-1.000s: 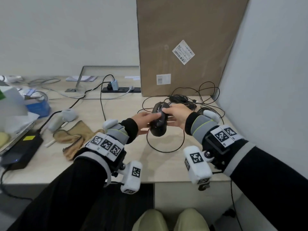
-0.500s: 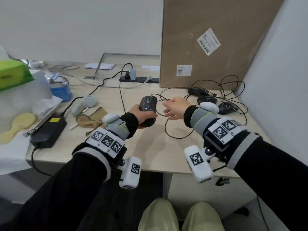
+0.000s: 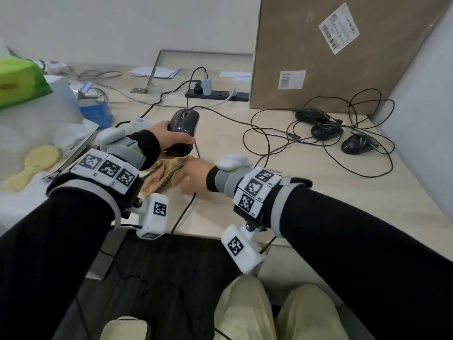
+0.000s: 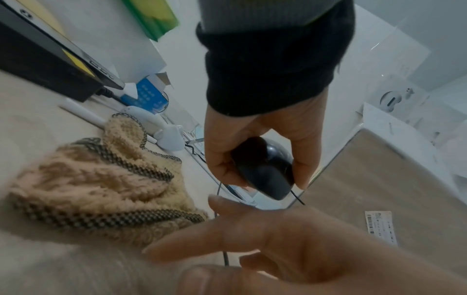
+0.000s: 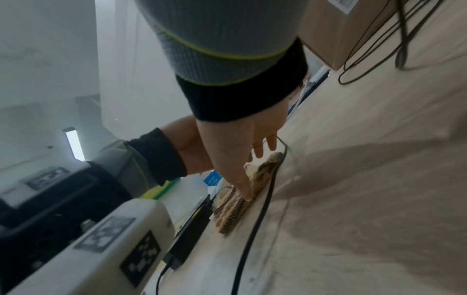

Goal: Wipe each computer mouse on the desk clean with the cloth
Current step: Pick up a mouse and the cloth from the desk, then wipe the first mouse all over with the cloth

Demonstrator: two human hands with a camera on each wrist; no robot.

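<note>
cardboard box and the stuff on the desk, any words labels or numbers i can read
None can be read.
Cardboard box, upper white label: barcode and print, blurred.
Lower white label: barcode, print too small.
Blue box: white marks, blurred.
Wrist bands: square black-and-white code tags, no words.

Left hand (image 3: 171,139) curled in a grip; right hand (image 3: 193,176) reaches, fingers straight.

4 black corded computer mice: one held (image 3: 184,130), three by the wall (image 3: 311,115) (image 3: 326,130) (image 3: 359,144). 1 beige knitted cloth (image 3: 163,176). 1 brown cardboard box (image 3: 318,52). 1 black power strip (image 3: 217,95).
</note>
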